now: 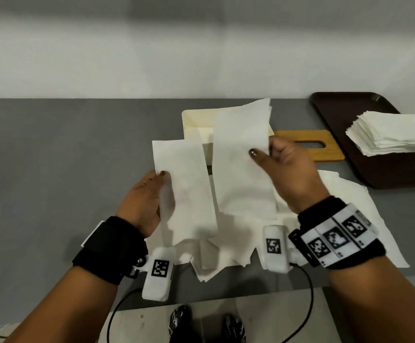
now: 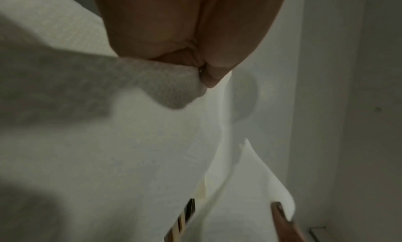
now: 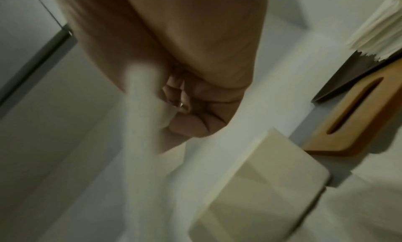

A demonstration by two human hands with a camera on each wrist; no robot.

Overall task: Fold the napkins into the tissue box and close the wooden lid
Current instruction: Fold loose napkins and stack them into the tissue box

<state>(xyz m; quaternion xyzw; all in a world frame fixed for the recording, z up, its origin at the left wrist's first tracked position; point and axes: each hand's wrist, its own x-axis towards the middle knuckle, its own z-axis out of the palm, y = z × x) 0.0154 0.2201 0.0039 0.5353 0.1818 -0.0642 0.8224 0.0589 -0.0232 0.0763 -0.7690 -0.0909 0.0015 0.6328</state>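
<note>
My left hand (image 1: pixel 152 194) pinches a folded white napkin (image 1: pixel 184 191) at its left edge, thumb on top. My right hand (image 1: pixel 285 167) pinches a second, larger folded napkin (image 1: pixel 241 157) at its right edge and holds it up in front of the cream tissue box (image 1: pixel 191 120), which stands open. The wooden lid (image 1: pixel 320 146), with its slot, lies flat to the right of the box. Both wrist views show fingers curled on white paper (image 2: pixel 152 142) (image 3: pixel 141 125). The box (image 3: pixel 272 168) and lid (image 3: pixel 352 116) appear below the right hand.
Several loose unfolded napkins (image 1: pixel 350 209) lie on the grey table under my hands. A dark brown tray (image 1: pixel 355 115) at the right holds a stack of napkins (image 1: pixel 394 134). The table's front edge runs below my wrists, with shoes on the floor.
</note>
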